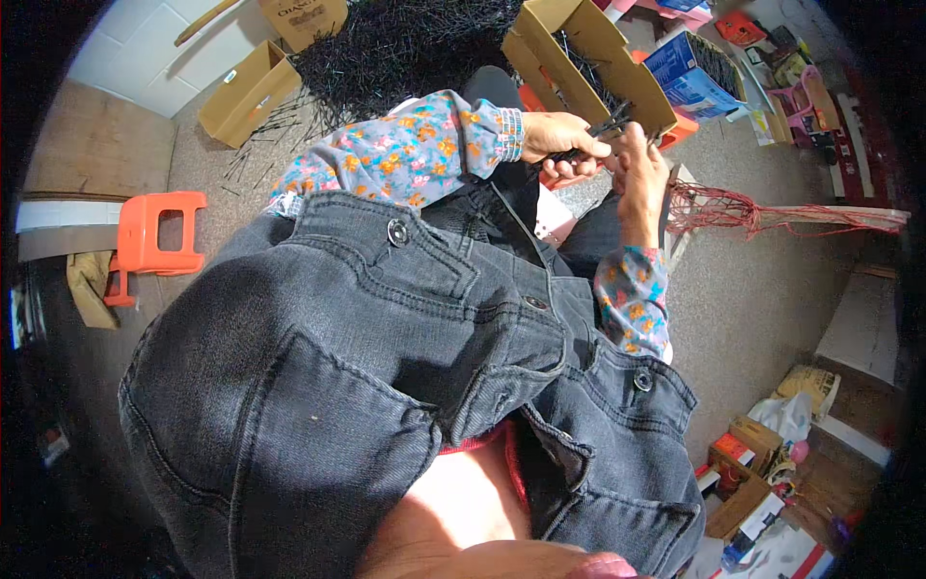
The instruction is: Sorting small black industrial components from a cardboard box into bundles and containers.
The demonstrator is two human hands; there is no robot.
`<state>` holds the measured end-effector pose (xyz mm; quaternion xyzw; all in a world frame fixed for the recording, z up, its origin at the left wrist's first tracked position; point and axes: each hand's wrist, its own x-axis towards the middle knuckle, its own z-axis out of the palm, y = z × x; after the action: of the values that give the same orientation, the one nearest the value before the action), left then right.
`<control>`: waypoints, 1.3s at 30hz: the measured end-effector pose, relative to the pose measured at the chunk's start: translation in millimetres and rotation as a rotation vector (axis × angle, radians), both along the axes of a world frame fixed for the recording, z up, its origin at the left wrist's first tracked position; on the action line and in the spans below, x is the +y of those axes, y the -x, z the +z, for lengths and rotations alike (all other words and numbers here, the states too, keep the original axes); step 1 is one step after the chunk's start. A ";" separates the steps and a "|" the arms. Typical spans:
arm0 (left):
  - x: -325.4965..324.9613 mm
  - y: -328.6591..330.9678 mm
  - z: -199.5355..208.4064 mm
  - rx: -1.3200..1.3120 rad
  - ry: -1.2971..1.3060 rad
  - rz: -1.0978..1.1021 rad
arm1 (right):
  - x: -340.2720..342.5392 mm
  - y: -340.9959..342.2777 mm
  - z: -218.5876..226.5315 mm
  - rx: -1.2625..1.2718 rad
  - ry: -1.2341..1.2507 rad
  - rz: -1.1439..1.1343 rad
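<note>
My left hand (pixel 564 143), in a flowered sleeve, is closed around a small bunch of thin dark strips (pixel 608 125). The strips' ends poke out past its thumb toward the right. My right hand (pixel 639 183) is raised against the left one, with its fingertips by those ends. Its fingers look pressed together, but what they pinch is hidden. Just beyond both hands stands an open cardboard box (pixel 535 58) with more thin dark pieces inside.
A large tangled heap of black strips (pixel 386 63) covers the floor ahead. A blue box (pixel 690 72) stands at far right. Red wires (pixel 723 207) hang over a pale bar (pixel 849 217). An orange stool (pixel 159 234) is at left, and boxes and bags (pixel 757 444) lie at lower right.
</note>
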<state>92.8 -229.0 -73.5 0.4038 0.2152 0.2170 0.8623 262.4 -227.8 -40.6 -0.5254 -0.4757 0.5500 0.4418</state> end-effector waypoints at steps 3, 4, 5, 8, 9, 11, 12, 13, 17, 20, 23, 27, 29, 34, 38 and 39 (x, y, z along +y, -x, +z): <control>-5.4 -1.8 6.6 0.081 -0.044 0.024 | -2.4 3.5 -1.4 0.002 0.029 0.029; -1.0 -0.6 -0.2 0.058 -0.052 0.001 | -2.0 2.1 -0.7 0.034 0.008 0.023; -0.6 -1.7 -0.7 0.056 -0.054 0.001 | -1.4 0.7 0.0 0.065 -0.013 0.018; -2.4 -0.4 4.9 -0.038 -0.006 0.091 | 3.0 -7.2 -5.5 0.214 0.016 0.010; -2.4 -0.4 5.0 -0.040 -0.005 0.090 | 2.0 -6.6 -4.1 0.287 0.032 0.000; -1.9 -1.5 5.2 -0.020 -0.011 0.098 | 1.1 -4.0 -1.5 0.279 0.051 -0.039; -1.1 -0.6 3.0 -0.018 -0.010 0.099 | -0.8 0.7 2.5 0.250 0.099 -0.012; 1.2 0.5 -0.6 0.018 -0.009 0.076 | -1.8 3.1 4.5 0.222 0.147 0.015; -1.1 -2.4 1.6 0.106 -0.027 0.112 | -4.5 8.0 -0.5 0.008 0.093 0.048; 0.6 -2.7 1.2 0.120 -0.050 0.115 | -0.6 2.0 -2.3 0.108 0.080 0.050; -0.4 -1.4 0.9 0.066 -0.042 0.151 | -0.1 -2.5 -1.2 0.163 0.103 -0.049; -0.6 -4.1 4.0 0.013 0.008 0.268 | 6.7 -10.8 -8.5 0.322 0.054 -0.068; 0.5 -5.3 5.0 0.009 0.025 0.282 | 7.3 -10.8 -10.3 0.332 0.034 -0.072; 4.4 -1.0 2.7 0.036 0.023 0.340 | 0.7 3.2 0.9 0.316 0.129 0.068; 6.1 -2.3 4.3 0.003 0.052 0.320 | 6.6 -3.3 -6.6 0.355 0.055 -0.002; 5.0 -1.3 5.7 -0.037 0.080 0.307 | 8.9 -7.5 -4.1 0.398 0.072 -0.067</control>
<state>94.1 -224.1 -67.7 0.3276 0.2670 0.3451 0.8381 270.0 -218.9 -44.7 -0.4374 -0.3415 0.6447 0.5258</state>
